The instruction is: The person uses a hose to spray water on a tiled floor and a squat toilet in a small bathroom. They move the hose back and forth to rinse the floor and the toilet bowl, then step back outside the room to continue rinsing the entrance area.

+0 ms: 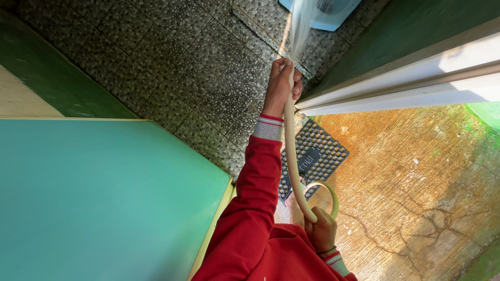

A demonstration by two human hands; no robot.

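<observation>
**Hosing the pebbled floor: aim high, feed low**

The left hand (282, 86), out at 12 o'clock, is clenched around the nozzle end of the pale hose (289, 151), thumb pressed near the mouth so the water (302, 23) fans toward the blue tub (325, 11) at the top edge. The right hand (321, 229), close to the body at 6 o'clock, grips the same hose lower down, where it curls in a loop beside the black doormat (312, 158). To my eye, doing this well means keeping the thumb steady for an even spray, sweeping slowly over the pebble tiles (172, 62), and letting the rear hand feed slack so the loop never kinks or drags across the orange concrete (416, 171) at 3 o'clock
</observation>
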